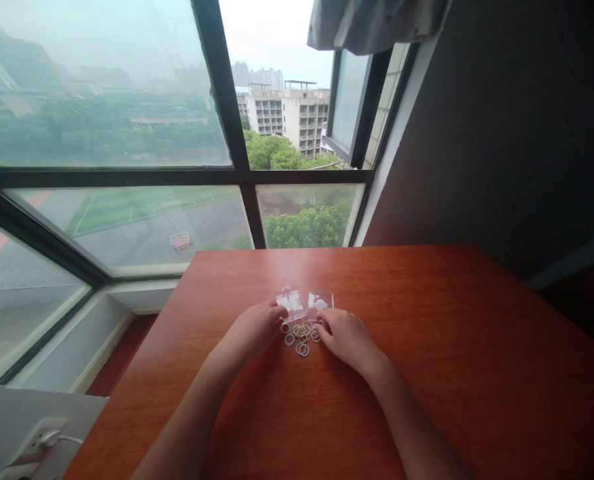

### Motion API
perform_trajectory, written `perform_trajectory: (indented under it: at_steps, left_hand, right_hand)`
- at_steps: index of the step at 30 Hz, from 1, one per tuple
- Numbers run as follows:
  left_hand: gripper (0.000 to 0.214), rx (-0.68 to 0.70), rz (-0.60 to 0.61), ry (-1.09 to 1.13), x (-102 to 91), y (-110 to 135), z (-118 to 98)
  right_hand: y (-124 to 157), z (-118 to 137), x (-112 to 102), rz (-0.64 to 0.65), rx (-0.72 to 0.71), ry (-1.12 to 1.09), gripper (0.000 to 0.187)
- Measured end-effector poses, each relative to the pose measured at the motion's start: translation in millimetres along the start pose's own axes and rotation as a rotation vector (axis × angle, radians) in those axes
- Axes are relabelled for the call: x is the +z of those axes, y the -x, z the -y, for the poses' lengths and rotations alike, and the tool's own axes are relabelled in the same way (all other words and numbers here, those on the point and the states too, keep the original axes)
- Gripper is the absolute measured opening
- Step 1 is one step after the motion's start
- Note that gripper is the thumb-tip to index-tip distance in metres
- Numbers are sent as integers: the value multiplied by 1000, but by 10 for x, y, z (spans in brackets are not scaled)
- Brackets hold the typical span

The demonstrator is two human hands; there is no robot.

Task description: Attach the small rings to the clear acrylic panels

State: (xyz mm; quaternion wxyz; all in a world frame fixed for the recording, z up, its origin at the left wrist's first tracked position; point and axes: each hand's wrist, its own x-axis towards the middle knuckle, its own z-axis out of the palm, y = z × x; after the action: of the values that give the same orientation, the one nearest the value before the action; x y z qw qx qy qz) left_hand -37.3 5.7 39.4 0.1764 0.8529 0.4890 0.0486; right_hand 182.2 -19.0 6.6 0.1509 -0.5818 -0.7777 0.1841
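- A small heap of thin metal rings (301, 335) lies between both hands, just in front of an open clear plastic case (304, 301). The rings look light, stiff and slippery, best pinched singly by the rim.
- The left hand (251, 330) curls at the case's near edge and the right hand (344, 337) touches the heap. I cannot tell whether either grip is closed on a ring.
- The desk (451, 320) is smooth red-brown wood, set against a large window (127, 133).

reddish-brown table (427, 373), silvery rings (301, 335), clear box (304, 302)
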Motion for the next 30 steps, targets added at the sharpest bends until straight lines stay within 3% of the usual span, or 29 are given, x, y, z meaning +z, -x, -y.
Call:
perform_trajectory:
  at_steps: [7, 15, 22, 26, 30]
  left_hand:
    - [19, -2, 38, -76, -34, 18, 7]
    - [16, 1, 23, -99, 9, 27, 9]
    - [16, -75, -41, -38, -174, 140, -95]
    - [11, -88, 84, -41, -214, 223, -201]
    - [15, -96, 173, -110, -76, 226, -257]
  right_hand:
    - [1, -13, -36, 55, -4, 33, 14]
    - [-4, -14, -32, 28, -32, 0, 14]
    - [6, -57, -39, 5, -30, -81, 11]
    - [25, -58, -72, 16, -65, -108, 7]
    - [35, -50, -57, 44, -118, -119, 6]
